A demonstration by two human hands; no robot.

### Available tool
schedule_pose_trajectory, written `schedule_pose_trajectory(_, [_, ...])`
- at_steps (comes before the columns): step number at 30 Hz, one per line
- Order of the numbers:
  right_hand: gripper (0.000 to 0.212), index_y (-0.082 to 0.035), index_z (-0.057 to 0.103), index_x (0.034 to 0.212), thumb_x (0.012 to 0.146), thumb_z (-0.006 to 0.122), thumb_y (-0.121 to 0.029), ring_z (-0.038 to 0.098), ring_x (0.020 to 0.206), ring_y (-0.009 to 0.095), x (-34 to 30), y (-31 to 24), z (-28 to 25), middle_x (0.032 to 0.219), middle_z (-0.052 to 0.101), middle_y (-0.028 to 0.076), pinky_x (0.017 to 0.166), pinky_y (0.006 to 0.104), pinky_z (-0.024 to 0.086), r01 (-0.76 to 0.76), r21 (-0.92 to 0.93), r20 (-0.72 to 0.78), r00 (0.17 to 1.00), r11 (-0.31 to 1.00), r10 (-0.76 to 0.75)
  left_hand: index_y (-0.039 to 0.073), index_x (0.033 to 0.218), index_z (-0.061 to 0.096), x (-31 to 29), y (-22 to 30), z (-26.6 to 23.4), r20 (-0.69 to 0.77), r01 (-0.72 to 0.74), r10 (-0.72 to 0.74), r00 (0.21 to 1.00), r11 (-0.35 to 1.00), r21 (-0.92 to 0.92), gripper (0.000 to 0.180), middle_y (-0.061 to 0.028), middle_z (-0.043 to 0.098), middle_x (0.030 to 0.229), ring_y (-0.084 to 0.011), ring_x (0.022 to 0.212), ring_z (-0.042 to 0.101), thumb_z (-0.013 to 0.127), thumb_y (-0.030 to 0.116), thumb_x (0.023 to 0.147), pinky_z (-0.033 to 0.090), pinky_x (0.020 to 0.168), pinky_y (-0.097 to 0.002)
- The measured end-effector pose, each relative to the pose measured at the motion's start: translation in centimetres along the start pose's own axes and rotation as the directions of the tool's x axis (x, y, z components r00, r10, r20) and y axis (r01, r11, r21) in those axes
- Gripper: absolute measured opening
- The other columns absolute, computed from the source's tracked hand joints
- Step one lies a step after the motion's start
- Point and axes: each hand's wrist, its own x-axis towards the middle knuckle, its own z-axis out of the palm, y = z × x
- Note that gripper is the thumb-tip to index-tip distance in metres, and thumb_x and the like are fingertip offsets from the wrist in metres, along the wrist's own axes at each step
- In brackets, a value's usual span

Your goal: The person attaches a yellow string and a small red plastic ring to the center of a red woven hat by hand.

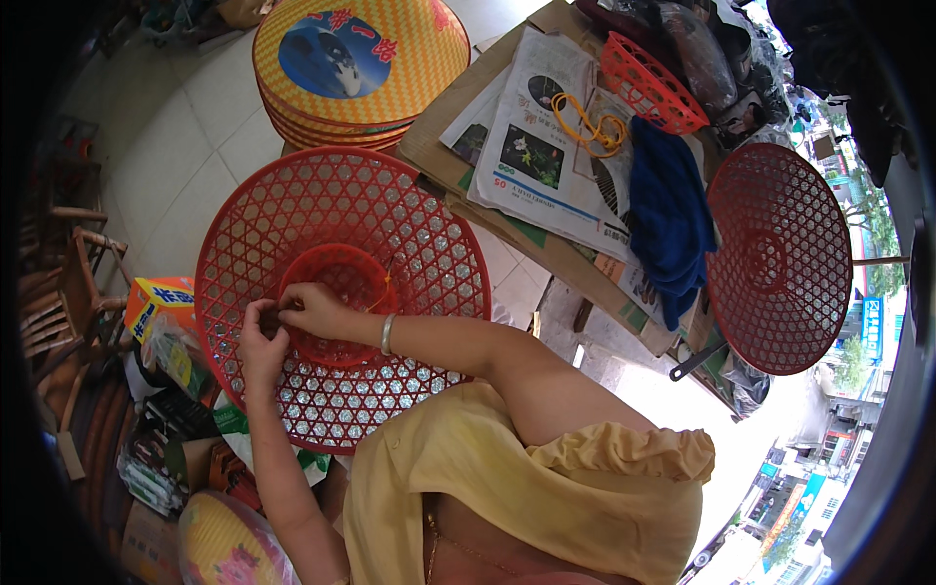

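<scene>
A wide red openwork hat lies across my lap with its inside facing up. A red inner head ring stands in its middle, and a short yellow cord hangs at the ring's right side. My left hand is pinched closed near the left edge of the ring. Close against it, my right hand reaches across the ring with its fingers also pinched. Whatever sits between the fingertips is too small or hidden to name. A bracelet circles my right wrist.
Patterned yellow hats are stacked beyond. At right, a cardboard-covered table holds newspapers, yellow cord, a red basket and blue cloth. Another red hat stands beyond its edge. An orange box and bags crowd the left.
</scene>
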Motion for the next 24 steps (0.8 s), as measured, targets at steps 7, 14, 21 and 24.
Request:
schedule_pose_trajectory(7, [0.015,0.002,0.062,0.091,0.083,0.061,-0.011,0.065,0.08,0.031,-0.4,-0.5,-0.4,0.085,0.065,0.019,0.069,0.0389,0.05,0.008,-0.111,0.007,1.0,0.994,-0.007,0.004,0.109,0.054,-0.2,-0.5,0.7,-0.112,-0.06,0.071,0.991,0.993,0.1,0.031,-0.0068,0.062,0.094,-0.0158,0.085,0.061,0.057,-0.005,0.079,0.049,0.075,-0.0289])
schedule_pose_trajectory(14, [0.018,-0.001,0.056,0.095,0.088,0.052,-0.016,0.063,0.086,0.04,-0.8,-3.2,-1.4,0.091,0.065,0.022,0.074,0.05,0.049,-0.032,-0.461,0.182,0.975,0.887,0.13,0.003,0.105,0.055,-0.7,-0.3,1.0,-0.136,-0.099,0.136,0.981,0.963,0.249,0.027,-0.0115,0.061,0.094,-0.023,0.086,0.062,0.057,-0.005,0.079,0.049,0.076,-0.0339])
schedule_pose_trajectory(21, [0.016,-0.001,0.056,0.096,0.085,0.056,-0.014,0.064,0.086,0.038,-1.1,-2.7,-1.3,0.095,0.064,0.02,0.074,0.0484,0.05,0.127,-0.58,0.245,0.969,0.804,0.023,0.003,0.104,0.055,-0.5,-0.6,1.0,-0.133,-0.146,0.188,0.973,0.951,0.272,0.026,-0.0126,0.061,0.094,-0.0248,0.087,0.062,0.055,-0.006,0.08,0.049,0.077,-0.0344])
schedule_pose_trajectory(24, [0.02,-0.002,0.057,0.098,0.081,0.059,-0.011,0.065,0.087,0.036,-0.8,-2.4,-1.6,0.095,0.064,0.017,0.073,0.046,0.051,0.255,-0.638,0.296,0.952,0.726,-0.074,0.003,0.103,0.055,-0.4,-1.1,0.9,-0.136,-0.159,0.196,0.971,0.956,0.248,0.025,-0.0123,0.062,0.092,-0.0243,0.085,0.062,0.056,-0.006,0.08,0.049,0.076,-0.0338])
